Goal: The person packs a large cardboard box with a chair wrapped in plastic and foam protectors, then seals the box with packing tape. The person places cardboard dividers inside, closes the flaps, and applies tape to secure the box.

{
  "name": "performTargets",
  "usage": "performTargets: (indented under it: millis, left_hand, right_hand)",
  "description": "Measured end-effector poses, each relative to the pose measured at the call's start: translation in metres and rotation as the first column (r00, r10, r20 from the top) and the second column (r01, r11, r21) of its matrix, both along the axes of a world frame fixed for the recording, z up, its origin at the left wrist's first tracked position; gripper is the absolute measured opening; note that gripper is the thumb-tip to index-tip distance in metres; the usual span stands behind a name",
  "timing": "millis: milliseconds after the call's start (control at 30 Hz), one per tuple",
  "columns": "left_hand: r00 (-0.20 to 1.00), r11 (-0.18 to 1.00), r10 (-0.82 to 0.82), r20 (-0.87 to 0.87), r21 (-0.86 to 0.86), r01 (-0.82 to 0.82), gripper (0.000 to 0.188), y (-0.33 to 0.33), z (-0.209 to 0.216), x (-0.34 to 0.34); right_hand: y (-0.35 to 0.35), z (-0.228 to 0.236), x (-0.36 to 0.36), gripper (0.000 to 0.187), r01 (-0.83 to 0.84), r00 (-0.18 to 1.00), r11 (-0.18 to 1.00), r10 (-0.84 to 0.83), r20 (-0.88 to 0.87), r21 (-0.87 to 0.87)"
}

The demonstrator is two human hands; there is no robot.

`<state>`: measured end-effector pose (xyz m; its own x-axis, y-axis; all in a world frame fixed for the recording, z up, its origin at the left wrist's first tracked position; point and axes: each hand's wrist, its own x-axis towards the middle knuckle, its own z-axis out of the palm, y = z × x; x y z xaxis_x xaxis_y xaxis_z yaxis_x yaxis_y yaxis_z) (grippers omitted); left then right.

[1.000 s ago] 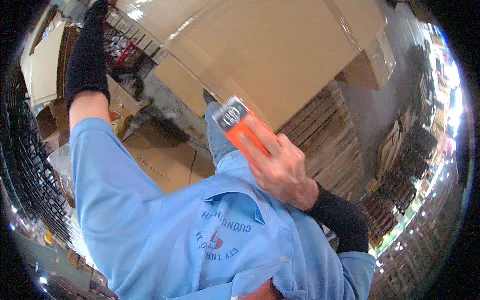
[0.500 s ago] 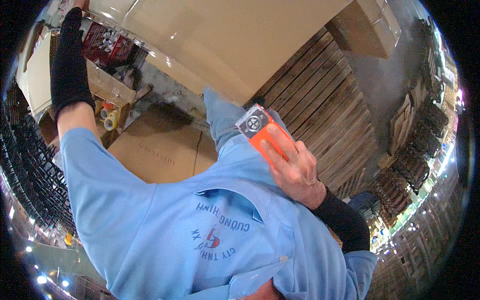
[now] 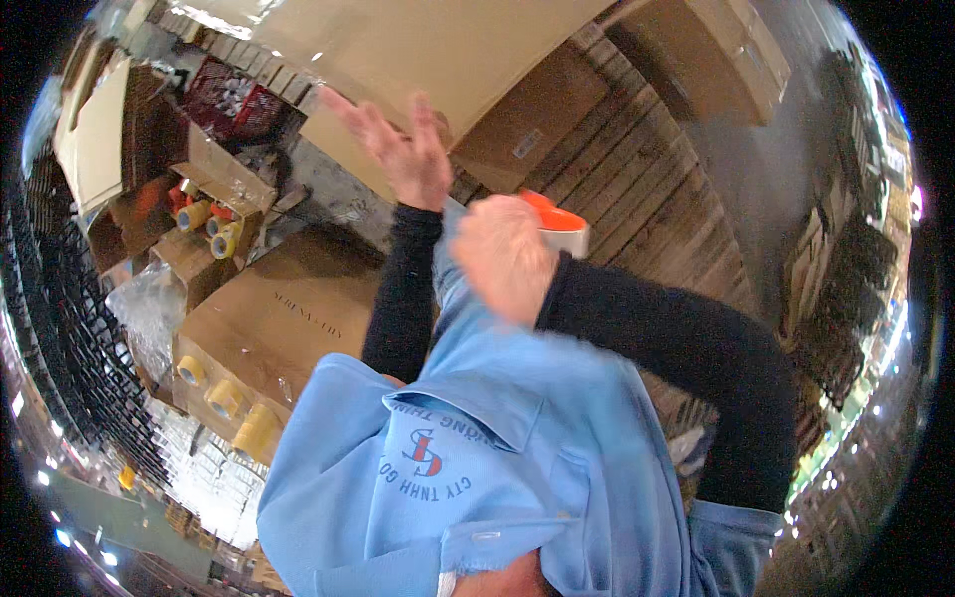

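Observation:
My left hand (image 3: 406, 159) is raised in front of me with its fingers spread and nothing in it, close to the near edge of a big cardboard box (image 3: 408, 55). To its right, my right hand (image 3: 505, 257) is closed and smeared by motion. It grips an orange tape dispenser (image 3: 553, 213), of which only the orange top and a pale part below it show beyond the fist; the rest is hidden behind the hand. Both hands are apart from the box, as far as I can tell.
Another cardboard box (image 3: 706, 60) stands at the far right beside wooden slats (image 3: 662, 189). To the left are a red plastic crate (image 3: 221, 104), an open carton holding tape rolls (image 3: 227, 241), a closed carton (image 3: 288, 289) with more rolls at its edge, and clear plastic wrap (image 3: 149, 308).
My left arm has swung in from the far left to the middle, its hand now spread. The right hand has moved left with the dispenser, which has turned and is partly hidden.

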<state>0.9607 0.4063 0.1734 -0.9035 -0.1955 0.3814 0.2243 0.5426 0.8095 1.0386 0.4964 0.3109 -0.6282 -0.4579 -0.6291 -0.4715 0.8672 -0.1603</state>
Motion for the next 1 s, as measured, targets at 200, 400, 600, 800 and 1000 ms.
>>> performTargets:
  millis: [200,400,600,800,1000]
  left_hand:
    - [0.837,0.983,0.143,-0.527,0.172,-0.06,0.07,0.036,-0.057,0.013]
    - [0.977,0.929,0.046,-0.21,0.368,0.036,0.081,0.038,-0.031,0.04]
    - [0.997,0.989,0.079,-0.009,0.13,-0.077,0.109,-0.019,0.026,-0.012]
    - [0.921,0.889,0.348,0.176,-0.375,-0.264,0.093,-0.13,0.019,-0.276]
    - [0.891,0.933,0.353,0.284,-0.034,-0.359,0.07,-0.225,-0.006,-0.432]
  right_hand:
    - [0.171,-0.092,0.002,0.041,0.427,0.883,0.902,-0.432,0.186,0.066]
    - [0.287,-0.108,0.002,0.042,0.45,0.138,-0.788,-0.403,0.905,-0.42]
    - [0.25,-0.087,-0.101,0.044,0.026,0.431,-0.772,-0.565,0.704,-0.635]
    - [0.186,-0.118,-0.175,0.063,-0.107,0.102,-0.481,-0.876,0.472,-0.87]
    - [0.179,-0.125,-0.171,0.07,-0.022,-0.039,-0.369,-0.928,0.37,-0.929]
